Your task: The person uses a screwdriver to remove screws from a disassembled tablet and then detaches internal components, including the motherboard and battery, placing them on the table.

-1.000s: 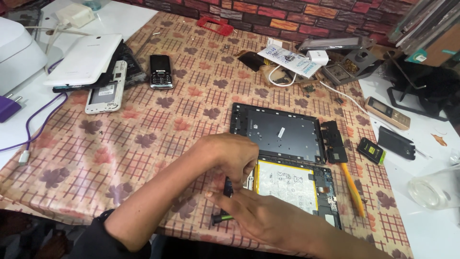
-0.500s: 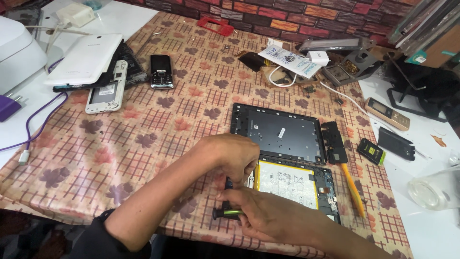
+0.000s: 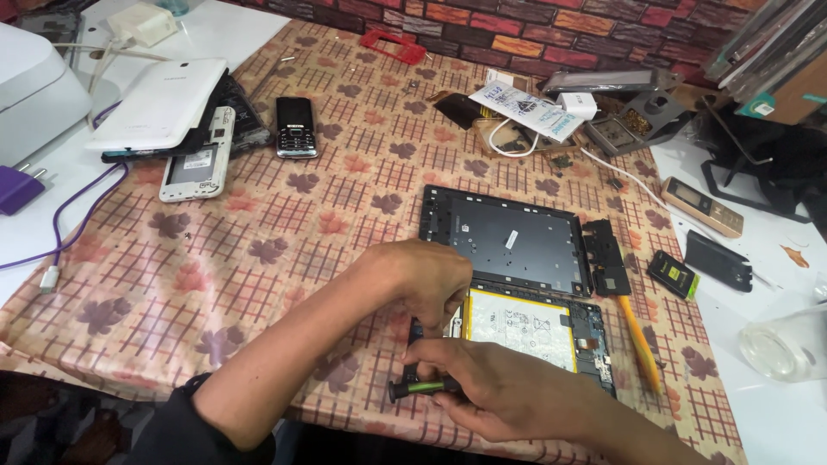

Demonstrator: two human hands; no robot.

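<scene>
Pinched between the fingers of the right hand [image 3: 508,398] is a small screwdriver [image 3: 424,388], black with a green band, lying nearly level at the near-left corner of the opened tablet [image 3: 530,331]. That grip is pressed together around the handle. The left hand [image 3: 422,280] curls knuckles-up at the tablet's left edge, fingertips bunched on the frame; whether they pinch anything cannot be told.

Taking that tablet as the landmark: under it the desk [image 3: 258,250] wears a glossy cloth of checks and brown leaves. Just beyond the tablet lies its flat, dark grey rectangular back cover [image 3: 508,241], matt and smooth, touching it. The tablet itself shows a pale yellow-white battery in a black frame. Far left of it sits a white slab-shaped device [image 3: 159,103] over a darker one, with a silver backless phone [image 3: 200,155] beside them. Right of the tablet lies a slim orange-handled tool [image 3: 639,343], and farther right a clear plastic container [image 3: 788,344]. Beyond and left stands a small black keypad phone [image 3: 295,127]. Right, past the orange tool, rests a small black battery [image 3: 672,273].
</scene>
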